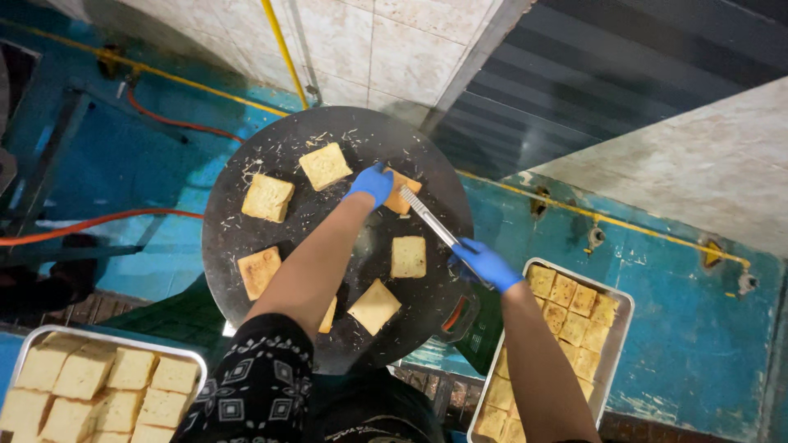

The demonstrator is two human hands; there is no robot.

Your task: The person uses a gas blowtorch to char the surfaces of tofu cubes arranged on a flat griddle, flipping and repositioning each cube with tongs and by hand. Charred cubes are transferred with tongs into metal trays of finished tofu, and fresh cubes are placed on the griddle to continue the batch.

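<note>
A round black griddle point(279, 238) carries several square toasted bread slices. My left hand point(371, 184), in a blue glove, reaches across it and grips a browned slice point(404, 195) near the far right side of the griddle. My right hand point(486, 264), also gloved in blue, holds metal tongs point(427, 216) whose tips touch that same slice. Other slices lie nearby: one point(325, 166) just left of my left hand, one point(408, 257) below the tongs.
A metal tray point(617, 302) of browned bread squares stands at the right. Another tray point(33, 335) with pale, untoasted squares sits at the lower left. Orange and yellow hoses run over the blue floor at left; a tiled wall lies beyond the griddle.
</note>
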